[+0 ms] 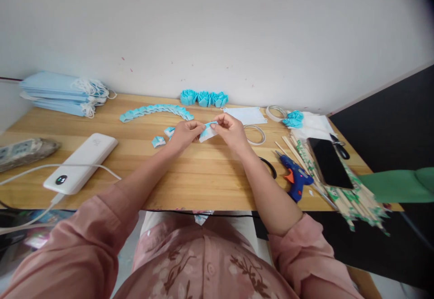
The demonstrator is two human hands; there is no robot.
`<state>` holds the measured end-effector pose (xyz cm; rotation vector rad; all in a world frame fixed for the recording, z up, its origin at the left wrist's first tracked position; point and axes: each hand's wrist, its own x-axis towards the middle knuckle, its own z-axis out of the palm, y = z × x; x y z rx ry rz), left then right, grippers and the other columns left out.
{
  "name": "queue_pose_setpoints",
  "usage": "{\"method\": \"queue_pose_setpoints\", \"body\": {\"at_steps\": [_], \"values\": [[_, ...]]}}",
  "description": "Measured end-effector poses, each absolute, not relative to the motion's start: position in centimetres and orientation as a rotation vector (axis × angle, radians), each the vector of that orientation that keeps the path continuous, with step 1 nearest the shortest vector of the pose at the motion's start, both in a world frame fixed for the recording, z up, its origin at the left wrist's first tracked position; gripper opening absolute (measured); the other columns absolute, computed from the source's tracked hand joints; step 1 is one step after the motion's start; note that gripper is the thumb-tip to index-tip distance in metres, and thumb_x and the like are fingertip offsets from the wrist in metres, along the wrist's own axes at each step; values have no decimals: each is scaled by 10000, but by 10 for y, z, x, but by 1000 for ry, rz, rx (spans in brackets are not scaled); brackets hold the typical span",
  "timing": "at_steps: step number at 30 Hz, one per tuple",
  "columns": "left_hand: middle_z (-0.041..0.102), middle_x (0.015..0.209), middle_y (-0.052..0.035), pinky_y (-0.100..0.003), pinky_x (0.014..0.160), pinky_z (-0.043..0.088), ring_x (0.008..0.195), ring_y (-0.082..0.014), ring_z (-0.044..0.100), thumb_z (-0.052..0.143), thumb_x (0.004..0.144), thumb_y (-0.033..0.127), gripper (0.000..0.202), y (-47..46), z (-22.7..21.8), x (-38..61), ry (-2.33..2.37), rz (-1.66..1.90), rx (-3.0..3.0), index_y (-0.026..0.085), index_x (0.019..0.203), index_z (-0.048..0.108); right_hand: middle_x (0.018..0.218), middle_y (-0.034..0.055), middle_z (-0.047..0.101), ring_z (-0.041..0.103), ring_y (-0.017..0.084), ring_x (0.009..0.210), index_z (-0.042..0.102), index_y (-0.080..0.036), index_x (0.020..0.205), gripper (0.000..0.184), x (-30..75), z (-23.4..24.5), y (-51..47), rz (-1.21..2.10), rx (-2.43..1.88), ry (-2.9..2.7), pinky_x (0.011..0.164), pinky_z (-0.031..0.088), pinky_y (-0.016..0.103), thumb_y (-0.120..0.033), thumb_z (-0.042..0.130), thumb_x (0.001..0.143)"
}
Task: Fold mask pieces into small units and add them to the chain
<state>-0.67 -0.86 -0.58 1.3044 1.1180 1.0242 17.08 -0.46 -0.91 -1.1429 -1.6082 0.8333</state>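
My left hand (185,134) and my right hand (230,129) meet over the middle of the wooden table (190,177), both pinching a small light-blue and white strip of mask fabric (208,132). Two small folded blue pieces (158,141) lie just left of my left hand. A curved row of folded blue pieces (156,110) lies behind my hands. Three blue fabric rosettes (203,98) stand against the wall.
A stack of blue face masks (61,93) sits far left, with a white power bank (81,162) and cable and a power strip (23,152). On the right are a blue glue gun (296,177), wooden sticks (339,186), a black phone (328,161), tape rolls (257,134) and a flat mask (247,115).
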Motion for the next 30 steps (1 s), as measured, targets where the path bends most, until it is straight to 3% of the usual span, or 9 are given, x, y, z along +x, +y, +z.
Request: {"method": "queue_pose_setpoints", "body": {"at_steps": [7, 30], "values": [[593, 584, -3, -239, 541, 408, 525, -97, 497, 717, 670, 416, 274, -6, -7, -9, 1089, 1024, 1137, 150, 669, 653, 888, 5, 732, 663, 178, 874, 686, -219, 806, 107, 167, 3, -12, 722, -1177, -1730, 874, 489, 322, -231, 594, 754], [619, 620, -8, -237, 561, 422, 537, -90, 509, 759, 660, 427, 289, -6, -7, -10, 1067, 1031, 1078, 152, 713, 689, 990, 2, 753, 675, 197, 985, 723, -246, 840, 155, 170, -1, -12, 731, -1174, -1785, 934, 478, 353, -228, 589, 766]]}}
